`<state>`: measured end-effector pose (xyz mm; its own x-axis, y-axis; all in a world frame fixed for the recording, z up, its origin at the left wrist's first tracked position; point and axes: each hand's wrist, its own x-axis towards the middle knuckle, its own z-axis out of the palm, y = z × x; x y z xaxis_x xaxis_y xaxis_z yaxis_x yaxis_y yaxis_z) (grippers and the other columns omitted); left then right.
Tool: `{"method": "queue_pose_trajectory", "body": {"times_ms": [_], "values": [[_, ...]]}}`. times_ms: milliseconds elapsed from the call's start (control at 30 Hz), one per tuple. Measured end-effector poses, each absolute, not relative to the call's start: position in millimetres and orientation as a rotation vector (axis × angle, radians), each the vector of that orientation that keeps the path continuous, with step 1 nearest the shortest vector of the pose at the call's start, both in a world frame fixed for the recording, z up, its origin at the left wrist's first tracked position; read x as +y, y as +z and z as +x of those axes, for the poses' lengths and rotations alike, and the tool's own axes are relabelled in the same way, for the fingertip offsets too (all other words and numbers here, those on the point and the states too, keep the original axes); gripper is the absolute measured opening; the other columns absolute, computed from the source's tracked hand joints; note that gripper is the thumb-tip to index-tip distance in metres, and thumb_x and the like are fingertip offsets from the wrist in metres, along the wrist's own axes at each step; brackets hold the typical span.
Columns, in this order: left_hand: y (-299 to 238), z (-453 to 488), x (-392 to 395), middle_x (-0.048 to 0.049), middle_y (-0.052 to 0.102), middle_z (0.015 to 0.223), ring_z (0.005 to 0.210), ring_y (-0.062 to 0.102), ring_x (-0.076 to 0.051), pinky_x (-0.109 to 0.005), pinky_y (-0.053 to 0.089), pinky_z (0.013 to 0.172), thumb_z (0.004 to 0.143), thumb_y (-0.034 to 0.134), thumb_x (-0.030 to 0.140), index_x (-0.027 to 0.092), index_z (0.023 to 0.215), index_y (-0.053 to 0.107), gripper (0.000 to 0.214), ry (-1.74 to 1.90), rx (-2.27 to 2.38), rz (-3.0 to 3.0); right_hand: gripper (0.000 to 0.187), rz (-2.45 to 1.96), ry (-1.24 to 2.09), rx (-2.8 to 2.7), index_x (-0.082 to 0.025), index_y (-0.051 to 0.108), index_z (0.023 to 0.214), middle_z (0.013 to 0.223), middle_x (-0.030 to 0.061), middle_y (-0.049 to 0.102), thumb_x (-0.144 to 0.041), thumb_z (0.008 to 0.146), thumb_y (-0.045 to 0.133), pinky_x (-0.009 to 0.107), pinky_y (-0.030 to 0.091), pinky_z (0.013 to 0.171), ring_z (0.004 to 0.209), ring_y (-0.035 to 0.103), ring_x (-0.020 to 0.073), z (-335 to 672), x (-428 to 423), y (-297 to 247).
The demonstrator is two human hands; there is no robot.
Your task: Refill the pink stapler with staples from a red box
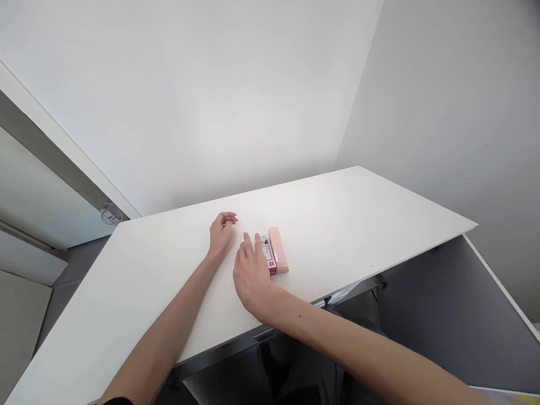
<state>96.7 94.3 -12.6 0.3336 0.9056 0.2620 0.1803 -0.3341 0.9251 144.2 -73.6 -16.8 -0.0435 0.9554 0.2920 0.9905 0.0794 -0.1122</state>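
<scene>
A pink stapler (279, 250) lies on the white table (358, 225), with a small red and white staple box (269, 260) against its left side. My right hand (250, 270) rests on the table just left of the box, its fingers stretched towards it and its fingertips at the box's edge. My left hand (222, 230) lies farther left on the bare tabletop, fingers loosely curled, with nothing in it.
White walls meet in a corner behind the table. A door frame and a grey floor (80, 253) are at the left. A grey partition (442, 315) stands under the table's right end. The near table edge runs over my lap.
</scene>
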Motion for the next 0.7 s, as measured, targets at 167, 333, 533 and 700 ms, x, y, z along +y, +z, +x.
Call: {"method": "queue_pose_trajectory", "body": {"times_ms": [167, 333, 533, 700], "values": [[-14.0, 97.5, 96.6, -0.007, 0.074, 0.101, 0.096, 0.068, -0.022, -0.039, 0.053, 0.09, 0.08, 0.052, 0.024, 0.022, 0.101, 0.07, 0.027, 1.088, 0.968, 1.683, 0.051, -1.998, -0.31, -2.12, -0.022, 0.084, 0.118, 0.142, 0.0203, 0.072, -0.042, 0.071, 0.086, 0.083, -0.004, 0.127, 0.153, 0.037, 0.0607, 157.3, -59.5, -56.2], [-13.3, 96.8, 95.5, -0.0066, 0.074, 0.1, 0.095, 0.068, -0.022, -0.039, 0.053, 0.089, 0.08, 0.053, 0.024, 0.022, 0.098, 0.07, 0.026, 1.089, 0.972, 1.654, 0.05, -2.006, -0.373, -2.173, -0.014, 0.079, 0.13, 0.144, 0.0231, 0.069, -0.021, 0.081, 0.069, 0.073, 0.021, 0.127, 0.143, 0.049, 0.0545, 195.1, -74.1, -51.2], [-12.7, 96.5, 93.9, -0.0068, 0.075, 0.101, 0.096, 0.068, -0.022, -0.039, 0.053, 0.09, 0.08, 0.053, 0.022, 0.022, 0.098, 0.071, 0.026, 1.078, 0.966, 1.644, 0.05, -1.912, -0.366, -2.299, -0.002, 0.072, 0.135, 0.135, 0.0297, 0.07, -0.006, 0.096, 0.042, 0.061, 0.042, 0.11, 0.123, 0.059, 0.0448, 264.3, -93.4, -26.2], [-13.2, 96.6, 95.3, -0.0062, 0.074, 0.098, 0.095, 0.068, -0.022, -0.039, 0.053, 0.088, 0.08, 0.053, 0.024, 0.023, 0.098, 0.071, 0.025, 1.071, 0.973, 1.654, 0.044, -1.831, -0.42, -2.352, -0.008, 0.072, 0.133, 0.132, 0.0237, 0.07, -0.009, 0.102, 0.041, 0.057, 0.042, 0.111, 0.119, 0.059, 0.0394, 332.7, -106.3, -21.9]]}}
